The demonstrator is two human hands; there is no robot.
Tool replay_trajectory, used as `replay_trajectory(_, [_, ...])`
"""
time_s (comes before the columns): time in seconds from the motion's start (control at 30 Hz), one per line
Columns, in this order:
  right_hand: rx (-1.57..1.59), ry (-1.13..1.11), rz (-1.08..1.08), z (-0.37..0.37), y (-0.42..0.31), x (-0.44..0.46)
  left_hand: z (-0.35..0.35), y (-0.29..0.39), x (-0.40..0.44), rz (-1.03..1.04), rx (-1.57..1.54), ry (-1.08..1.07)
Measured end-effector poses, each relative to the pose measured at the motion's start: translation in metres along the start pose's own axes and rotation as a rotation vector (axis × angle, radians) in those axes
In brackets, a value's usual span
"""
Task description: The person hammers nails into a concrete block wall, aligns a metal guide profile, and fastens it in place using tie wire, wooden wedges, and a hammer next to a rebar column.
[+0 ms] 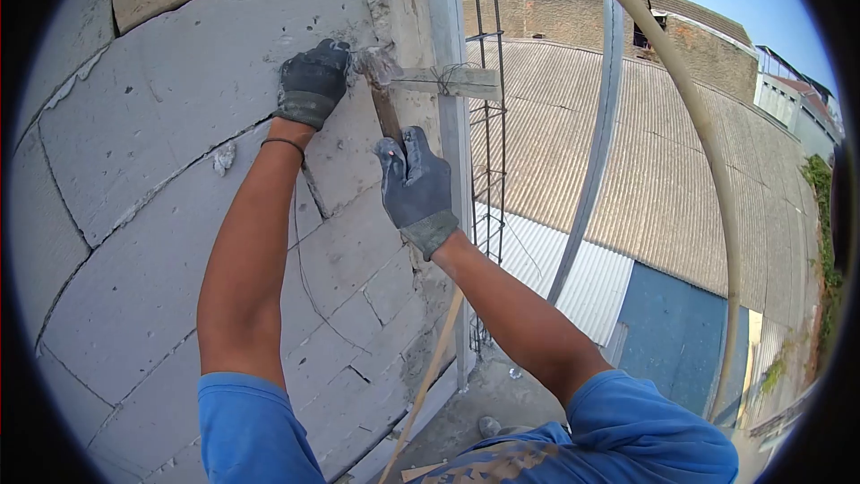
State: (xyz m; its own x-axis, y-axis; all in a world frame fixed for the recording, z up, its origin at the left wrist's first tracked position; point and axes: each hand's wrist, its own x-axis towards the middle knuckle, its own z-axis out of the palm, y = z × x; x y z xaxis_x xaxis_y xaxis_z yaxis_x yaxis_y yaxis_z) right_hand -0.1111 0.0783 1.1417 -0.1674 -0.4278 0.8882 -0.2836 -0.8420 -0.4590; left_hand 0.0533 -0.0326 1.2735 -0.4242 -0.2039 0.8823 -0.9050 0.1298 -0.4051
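My left hand [313, 82], in a dark glove, is closed against the grey block wall [206, 45]. What its fingers hold, if anything, is hidden. A thin wire [303, 273] hangs down the wall below that hand. My right hand [417, 181], gloved too, is wrapped round the wooden handle of a hammer [386, 112]. The hammer points upward, and its pale, blurred head is just right of my left hand. Beside the head, a short wooden piece [461, 82] bound with wire crosses the upright board [451, 134] at the wall's edge.
A rebar cage [488, 139] rises just beyond the board. Farther right stand a metal post [596, 148] and a curved bamboo pole [703, 121]. Corrugated roofs [560, 134] lie below, past the wall's edge. A thin wooden strip [425, 381] leans near my body.
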Motion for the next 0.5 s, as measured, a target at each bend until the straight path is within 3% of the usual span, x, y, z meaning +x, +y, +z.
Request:
replay_trajectory(0.07, [0.071, -0.229, 0.085, -0.058, -0.031, -0.058, 0.002, -0.004, 0.001, -0.043, 0.058, -0.032])
replay_trajectory(0.13, [-0.036, -0.354, 0.026, -0.116, -0.04, -0.124, 0.003, -0.009, 0.002, -0.059, -0.033, -0.094])
replay_trajectory(0.2, [-0.07, -0.619, 0.231, -0.187, -0.041, -0.191, -0.009, -0.006, -0.019, -0.054, -0.126, 0.03])
replay_trajectory(0.27, [0.028, -0.729, 0.698, -0.257, -0.027, -0.273, -0.087, 0.026, -0.035, -0.862, -0.82, -0.417])
replay_trajectory(0.3, [-0.14, -0.77, 0.874, -0.289, -0.03, -0.306, -0.104, 0.026, -0.054, -0.909, -1.058, -0.315])
replay_trajectory(0.4, [-0.581, -0.69, 1.237, -0.37, -0.036, -0.4, -0.16, 0.017, -0.086, -0.897, -1.571, -0.21])
replay_trajectory(0.43, [-0.72, -0.765, 1.346, -0.403, -0.021, -0.444, -0.174, 0.012, -0.09, -0.821, -1.635, -0.207])
replay_trajectory(0.47, [-0.848, -0.786, 1.379, -0.427, -0.011, -0.476, -0.181, 0.01, -0.093, -0.871, -1.677, -0.17])
replay_trajectory(0.5, [-0.875, -0.742, 1.668, -0.444, -0.008, -0.484, -0.171, -0.043, -0.109, -0.648, -1.9, -0.469])
